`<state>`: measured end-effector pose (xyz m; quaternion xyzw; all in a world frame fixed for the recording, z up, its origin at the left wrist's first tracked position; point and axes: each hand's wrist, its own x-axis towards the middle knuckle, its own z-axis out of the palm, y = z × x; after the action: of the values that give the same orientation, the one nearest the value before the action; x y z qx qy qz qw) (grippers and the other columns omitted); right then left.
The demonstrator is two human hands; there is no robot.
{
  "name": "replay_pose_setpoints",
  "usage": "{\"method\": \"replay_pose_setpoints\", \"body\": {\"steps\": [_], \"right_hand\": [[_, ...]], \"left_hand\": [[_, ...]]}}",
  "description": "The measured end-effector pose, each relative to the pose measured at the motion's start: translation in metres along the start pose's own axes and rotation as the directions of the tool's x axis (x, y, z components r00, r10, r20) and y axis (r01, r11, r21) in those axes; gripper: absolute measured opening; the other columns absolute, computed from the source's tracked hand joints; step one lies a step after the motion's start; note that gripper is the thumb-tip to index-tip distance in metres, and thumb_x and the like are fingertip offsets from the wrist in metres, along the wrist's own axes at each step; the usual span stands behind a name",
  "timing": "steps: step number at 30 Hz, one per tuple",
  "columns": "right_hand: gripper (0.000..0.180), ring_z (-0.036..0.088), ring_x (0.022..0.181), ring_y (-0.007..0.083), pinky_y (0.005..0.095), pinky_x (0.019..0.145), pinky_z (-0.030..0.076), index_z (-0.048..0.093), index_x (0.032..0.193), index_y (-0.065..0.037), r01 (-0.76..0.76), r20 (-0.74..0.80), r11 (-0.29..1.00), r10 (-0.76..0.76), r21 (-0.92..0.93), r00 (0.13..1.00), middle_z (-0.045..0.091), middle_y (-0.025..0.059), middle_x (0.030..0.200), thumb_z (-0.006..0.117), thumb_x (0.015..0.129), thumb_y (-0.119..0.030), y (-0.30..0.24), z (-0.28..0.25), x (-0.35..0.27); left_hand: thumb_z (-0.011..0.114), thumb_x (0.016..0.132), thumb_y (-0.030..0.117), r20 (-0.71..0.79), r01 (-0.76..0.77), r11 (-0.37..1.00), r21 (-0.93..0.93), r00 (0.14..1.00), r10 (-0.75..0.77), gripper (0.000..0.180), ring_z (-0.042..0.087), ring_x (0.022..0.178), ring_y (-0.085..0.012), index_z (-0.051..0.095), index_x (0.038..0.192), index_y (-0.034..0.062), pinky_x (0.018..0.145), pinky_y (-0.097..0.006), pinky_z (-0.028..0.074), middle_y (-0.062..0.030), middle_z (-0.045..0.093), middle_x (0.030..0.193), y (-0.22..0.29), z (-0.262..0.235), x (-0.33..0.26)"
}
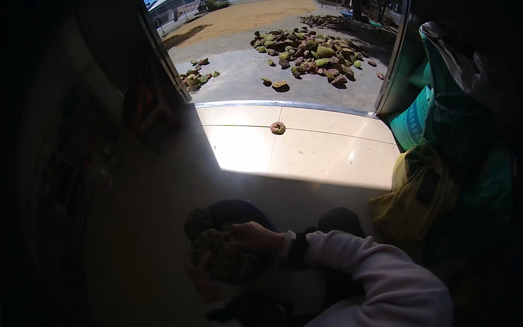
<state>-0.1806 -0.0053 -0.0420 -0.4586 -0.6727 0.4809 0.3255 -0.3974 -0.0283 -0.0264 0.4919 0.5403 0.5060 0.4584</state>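
In deep shade near the lower middle, a large lotus seed pod [215, 246] is held between my two hands, its pitted face turned up. My left hand [201, 275] grips its near left edge, fingers partly lost in the dark. From the right, my right hand [255, 236] reaches across with its fingers closed at the pod's upper right side; the fingertips are hard to make out. Below and behind the pod is a dark round basin [239, 207], its contents too dim to tell. A second seed pod [197, 222] lies at the basin's far left rim.
A single pod [278, 128] lies on the sunlit floor tiles [327, 147]. Beyond the metal door sill [283, 104], a big heap of pods [310, 54] and a smaller pile [195, 79] lie on concrete. Yellow [414, 191] and green sacks [414, 122] line the right side.
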Motion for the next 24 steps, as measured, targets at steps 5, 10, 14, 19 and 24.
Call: {"method": "replay_pose_setpoints", "body": {"steps": [5,10,14,19,24], "right_hand": [[0.044,0.063,0.076,0.0229,0.0372,0.068,0.049,0.062,0.09,0.003,0.128,-0.134,0.965,-0.099,0.228,0.986,0.065,0.0154,0.08,0.067,0.089,-0.041,-0.007,0.007,-0.003],[0.047,0.063,0.076,0.0201,0.0361,0.067,0.05,0.065,0.093,0.004,0.02,-0.03,0.983,-0.015,0.183,0.999,0.066,0.0155,0.08,0.065,0.089,-0.043,-0.008,0.0,-0.004],[0.048,0.061,0.074,0.0161,0.0337,0.065,0.049,0.066,0.095,0.004,-0.022,0.002,0.999,0.022,0.05,1.0,0.067,0.0117,0.079,0.062,0.093,-0.044,-0.012,-0.001,-0.002],[0.047,0.057,0.072,0.0102,0.0319,0.063,0.047,0.066,0.098,0.004,-0.007,0.114,0.92,-0.041,0.392,0.993,0.065,0.0051,0.074,0.055,0.098,-0.042,-0.013,0.0,0.001],[0.047,0.059,0.084,0.0131,0.0312,0.074,0.049,0.063,0.112,0.002,-0.008,0.2,0.914,-0.079,0.405,0.977,0.066,0.0069,0.089,0.051,0.1,-0.041,0.0,-0.001,0.001]], "left_hand": [[0.063,0.088,0.023,0.269,-0.405,0.863,0.303,0.905,0.33,0.035,0.061,0.096,-0.027,0.061,0.114,-0.0001,0.085,-0.038,0.05,-0.0144,0.061,0.107,0.006,-0.007,0.001],[0.062,0.09,0.026,0.317,-0.187,0.924,0.333,0.945,0.077,0.038,0.062,0.101,-0.0245,0.059,0.118,0.0008,0.085,-0.037,0.052,-0.0129,0.062,0.113,0.019,-0.008,-0.004],[0.063,0.089,0.015,0.35,0.079,0.997,-0.007,0.934,-0.072,0.036,0.062,0.104,-0.0254,0.058,0.121,0.0008,0.089,-0.035,0.051,-0.0128,0.061,0.118,0.019,-0.001,0.001],[0.061,0.088,0.008,0.303,0.216,0.953,-0.211,0.942,-0.146,0.036,0.062,0.104,-0.0236,0.055,0.123,0.0006,0.086,-0.035,0.053,-0.0126,0.062,0.117,0.01,-0.007,0.0],[0.064,0.085,0.009,0.341,-0.608,0.761,0.227,0.781,0.523,0.037,0.062,0.102,-0.0216,0.056,0.121,0.0008,0.084,-0.035,0.054,-0.0128,0.063,0.112,0.007,-0.009,-0.002]]}}
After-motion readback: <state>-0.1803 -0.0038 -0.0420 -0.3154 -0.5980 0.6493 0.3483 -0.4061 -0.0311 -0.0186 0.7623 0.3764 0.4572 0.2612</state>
